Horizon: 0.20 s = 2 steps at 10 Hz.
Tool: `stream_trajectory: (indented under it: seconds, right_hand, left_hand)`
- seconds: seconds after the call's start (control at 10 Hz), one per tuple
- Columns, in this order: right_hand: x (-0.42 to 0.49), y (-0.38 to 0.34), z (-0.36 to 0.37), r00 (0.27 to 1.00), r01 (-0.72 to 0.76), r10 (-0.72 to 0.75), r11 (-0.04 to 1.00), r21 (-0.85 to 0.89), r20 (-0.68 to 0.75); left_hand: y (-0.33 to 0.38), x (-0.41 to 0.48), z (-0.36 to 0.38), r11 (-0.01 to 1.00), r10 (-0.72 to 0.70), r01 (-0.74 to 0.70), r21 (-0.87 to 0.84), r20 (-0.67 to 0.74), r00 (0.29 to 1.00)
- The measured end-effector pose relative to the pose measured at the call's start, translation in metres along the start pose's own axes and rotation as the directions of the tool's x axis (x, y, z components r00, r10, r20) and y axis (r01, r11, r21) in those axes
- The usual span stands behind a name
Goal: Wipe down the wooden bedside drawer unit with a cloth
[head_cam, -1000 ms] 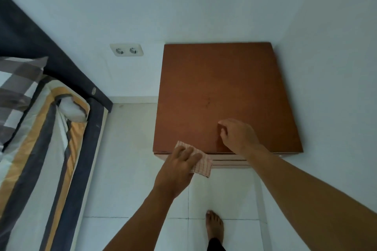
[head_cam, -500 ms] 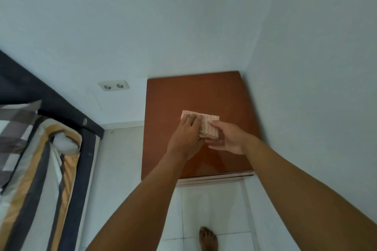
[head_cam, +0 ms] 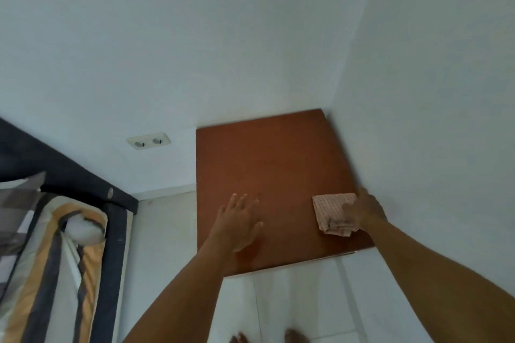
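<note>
The wooden bedside drawer unit [head_cam: 278, 161] stands in the room's corner, and I see its reddish-brown top from above. A small checked cloth [head_cam: 331, 210] lies on the top near the right edge. My right hand [head_cam: 366, 211] grips its right side, thumb over the fabric, whose lower edge is bunched. My left hand [head_cam: 239, 221] is flat with spread fingers over the top's front left part; whether it touches the wood is unclear.
White walls close in behind and to the right [head_cam: 432, 147] of the unit. A double wall socket [head_cam: 148, 141] sits left of it. A bed with striped bedding [head_cam: 55, 259] fills the lower left. My bare feet [head_cam: 295, 337] stand on pale floor tiles.
The cloth passed from my left hand to my right hand, which carried it to the top's right edge. My left hand let go and opened flat. The view tilted upward.
</note>
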State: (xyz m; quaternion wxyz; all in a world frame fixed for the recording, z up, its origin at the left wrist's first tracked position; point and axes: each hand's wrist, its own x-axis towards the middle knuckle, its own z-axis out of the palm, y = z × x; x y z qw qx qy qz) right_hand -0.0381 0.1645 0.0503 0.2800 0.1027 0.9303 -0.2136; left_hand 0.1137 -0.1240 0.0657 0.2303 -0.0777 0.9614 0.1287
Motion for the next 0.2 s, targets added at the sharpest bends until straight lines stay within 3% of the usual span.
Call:
stream_trajectory:
  seconds: [0.1,0.2]
  right_hand:
    - [-0.021,-0.02,-0.017,0.969,0.245,-0.246,0.963,-0.115,0.01]
    - [-0.048,-0.053,-0.047,0.862,0.506,-0.498,0.847,-0.161,0.089]
  left_hand:
    - [-0.013,-0.009,-0.038,0.998,-0.057,0.057,-0.026,-0.026,0.998]
    - [-0.029,-0.019,-0.063,0.992,-0.108,0.105,-0.074,-0.039,0.993]
